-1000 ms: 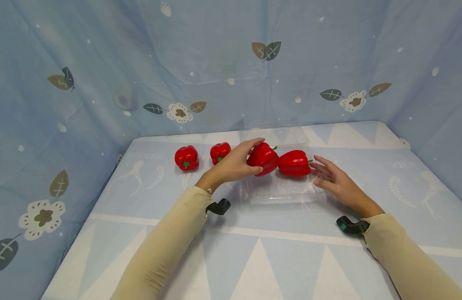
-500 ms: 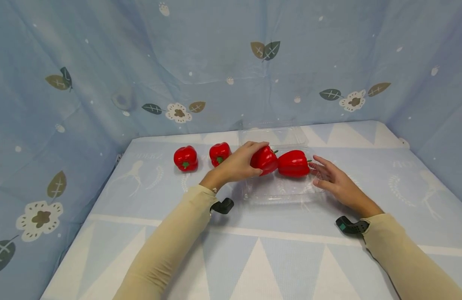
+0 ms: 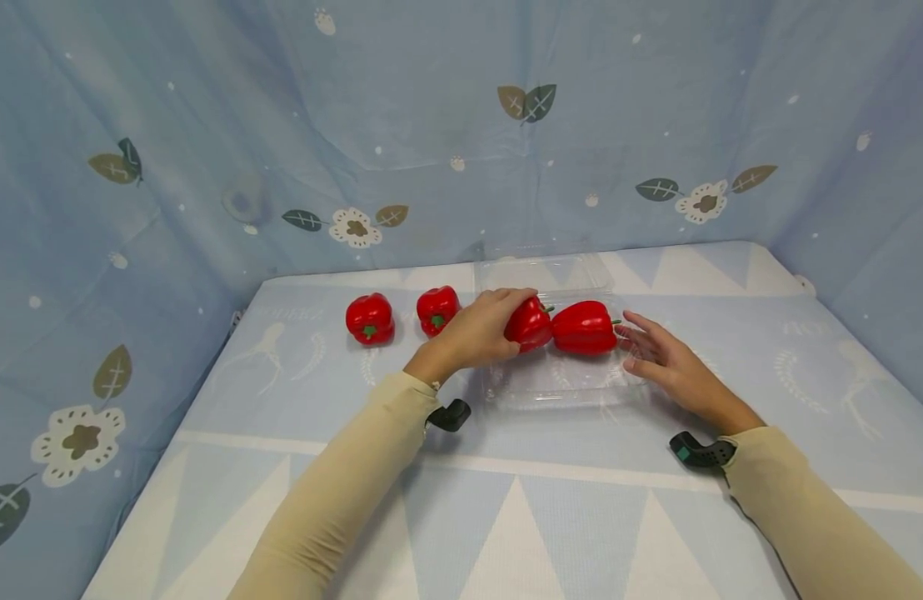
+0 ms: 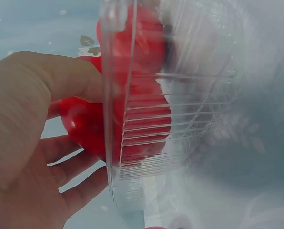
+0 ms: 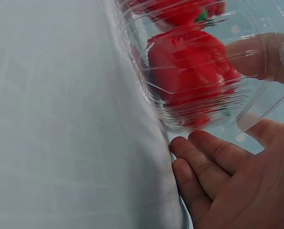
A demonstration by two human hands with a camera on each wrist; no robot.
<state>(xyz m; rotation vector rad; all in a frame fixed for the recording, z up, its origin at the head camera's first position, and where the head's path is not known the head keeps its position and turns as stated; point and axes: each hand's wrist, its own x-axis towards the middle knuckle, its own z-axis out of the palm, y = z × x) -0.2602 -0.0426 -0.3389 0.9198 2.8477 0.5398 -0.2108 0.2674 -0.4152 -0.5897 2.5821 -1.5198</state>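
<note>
My left hand (image 3: 499, 321) grips a red bell pepper (image 3: 532, 325) and holds it low inside the left half of a clear plastic tray (image 3: 559, 387). In the left wrist view the fingers (image 4: 70, 167) curl round that pepper (image 4: 85, 124) beside the tray wall (image 4: 132, 157). A second red pepper (image 3: 585, 327) lies in the tray's right half, touching the first. My right hand (image 3: 645, 346) lies open against the tray's right end. In the right wrist view its fingers (image 5: 204, 162) sit under the rim, and the thumb (image 5: 256, 57) shows through the plastic next to the second pepper (image 5: 189, 62).
Two more red peppers (image 3: 370, 317) (image 3: 436, 307) sit on the blue patterned tabletop left of the tray. The tray's clear lid (image 3: 544, 271) lies open behind it. Blue cloth walls (image 3: 461, 125) close in the back and both sides.
My left hand has lowered its pepper into the tray, against the pepper lying there. The right hand has stayed at the tray's right end.
</note>
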